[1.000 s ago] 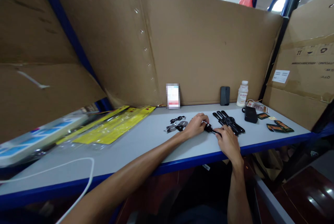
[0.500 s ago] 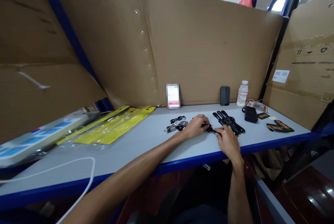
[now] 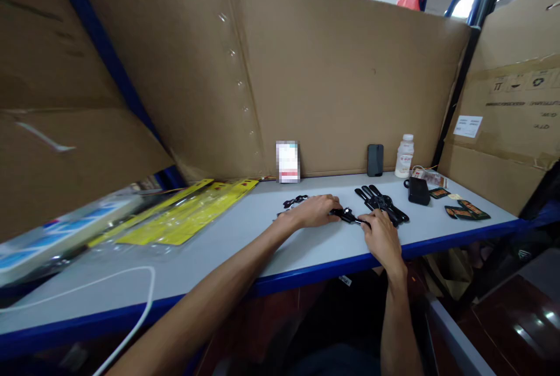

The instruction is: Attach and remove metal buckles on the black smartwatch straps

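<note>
Between my hands lies a long, slim black tool point(image 3: 349, 215) with a shiny spot at its middle, low over the table. My right hand point(image 3: 381, 237) pinches its right end. The fingers of my left hand point(image 3: 318, 211) are curled round its left end, which they partly hide. Just right of the tool rests a pile of similar black tools point(image 3: 382, 204) with long handles and rounded middles. Behind my left wrist are small black and metal parts point(image 3: 296, 201), partly covered by the hand.
A screen point(image 3: 287, 162), a dark phone point(image 3: 375, 160) and a white bottle point(image 3: 405, 157) stand along the cardboard wall. Yellow blister packs point(image 3: 205, 212) lie left. On the right sit a black case point(image 3: 419, 191) and dark packets point(image 3: 468, 210). A white cable point(image 3: 151, 288) crosses the front edge.
My left hand has shifted left along the tool, uncovering its middle and covering more of the small parts. My right hand stays at the tool's right end.
</note>
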{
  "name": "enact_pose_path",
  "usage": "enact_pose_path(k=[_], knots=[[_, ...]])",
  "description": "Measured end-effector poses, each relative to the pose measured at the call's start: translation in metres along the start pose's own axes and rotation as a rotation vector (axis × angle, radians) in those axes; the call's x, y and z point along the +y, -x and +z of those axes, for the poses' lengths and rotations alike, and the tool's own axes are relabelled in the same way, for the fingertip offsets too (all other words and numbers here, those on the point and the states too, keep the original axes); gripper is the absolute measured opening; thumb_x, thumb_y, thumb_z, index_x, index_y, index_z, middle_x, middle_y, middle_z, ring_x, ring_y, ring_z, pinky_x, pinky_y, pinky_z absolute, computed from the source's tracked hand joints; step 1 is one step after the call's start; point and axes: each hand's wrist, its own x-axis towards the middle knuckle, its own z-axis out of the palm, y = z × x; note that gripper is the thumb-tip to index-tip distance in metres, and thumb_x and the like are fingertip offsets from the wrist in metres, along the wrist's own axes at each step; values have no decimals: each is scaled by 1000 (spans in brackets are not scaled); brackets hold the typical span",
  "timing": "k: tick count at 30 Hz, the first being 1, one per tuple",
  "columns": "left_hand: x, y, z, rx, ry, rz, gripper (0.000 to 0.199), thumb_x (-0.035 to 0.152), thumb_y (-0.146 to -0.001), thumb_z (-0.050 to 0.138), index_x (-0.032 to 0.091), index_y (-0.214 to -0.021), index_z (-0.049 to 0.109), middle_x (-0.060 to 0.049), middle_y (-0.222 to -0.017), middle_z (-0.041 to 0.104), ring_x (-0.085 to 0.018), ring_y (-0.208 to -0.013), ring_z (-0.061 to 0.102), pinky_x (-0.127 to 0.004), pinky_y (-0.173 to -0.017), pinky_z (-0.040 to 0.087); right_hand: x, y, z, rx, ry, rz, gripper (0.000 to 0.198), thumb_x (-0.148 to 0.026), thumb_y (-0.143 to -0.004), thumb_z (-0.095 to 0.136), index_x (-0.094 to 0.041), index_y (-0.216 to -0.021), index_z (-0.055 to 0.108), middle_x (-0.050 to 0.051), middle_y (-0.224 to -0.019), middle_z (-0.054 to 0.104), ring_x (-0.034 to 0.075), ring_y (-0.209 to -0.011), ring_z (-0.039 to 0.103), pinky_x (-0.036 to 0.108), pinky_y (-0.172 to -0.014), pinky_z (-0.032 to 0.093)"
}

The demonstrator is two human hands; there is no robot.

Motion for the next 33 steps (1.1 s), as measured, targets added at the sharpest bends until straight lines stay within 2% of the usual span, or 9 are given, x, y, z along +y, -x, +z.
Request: enact_pose_path(k=[9, 18, 23, 28, 33], knots=[[8, -1, -4, -17, -57, -17, 25, 34, -99, 60, 21, -114, 75, -10, -119, 73, -26, -107, 68, -32, -86, 49, 0, 0, -1, 2, -10, 1, 33, -21, -102, 53, -26, -126, 75, 7, -123, 68, 24, -122, 56, 30, -96, 45], [14, 1, -9, -29, -59, -30, 23, 32, -101, 58, 18, -108, 76, -11, -113, 74, -26, -100, 69, -32, -82, 47, 0, 0, 1, 3, 2, -1, 33, -22, -103, 53, -26, -126, 76, 7, -123, 67, 24, -121, 56, 30, -95, 45], [15, 0, -10, -34, -41, -41, 23, 31, -100, 60, 18, -109, 76, -11, -114, 74, -27, -102, 69, -33, -82, 47, 1, 0, 2, -10, 43, -24, 40, -21, -102, 52, -27, -138, 69, 8, -124, 66, 25, -121, 55, 31, -93, 46], [5, 1, -9, -55, 1, -39, 23, 24, -96, 61, 21, -114, 76, -9, -119, 74, -26, -105, 68, -31, -83, 46, 2, 0, 4, -28, 64, -56, 43, -20, -102, 51, -32, -140, 68, 8, -120, 64, 25, -117, 55, 31, -92, 45], [-4, 1, -7, -45, 71, -3, 37, 21, -94, 60, 28, -130, 70, -6, -121, 72, -24, -109, 66, -28, -80, 44, 3, -1, 5, -28, 73, -62, 43, -19, -102, 49, -31, -137, 70, 9, -118, 63, 25, -116, 54, 31, -94, 44]])
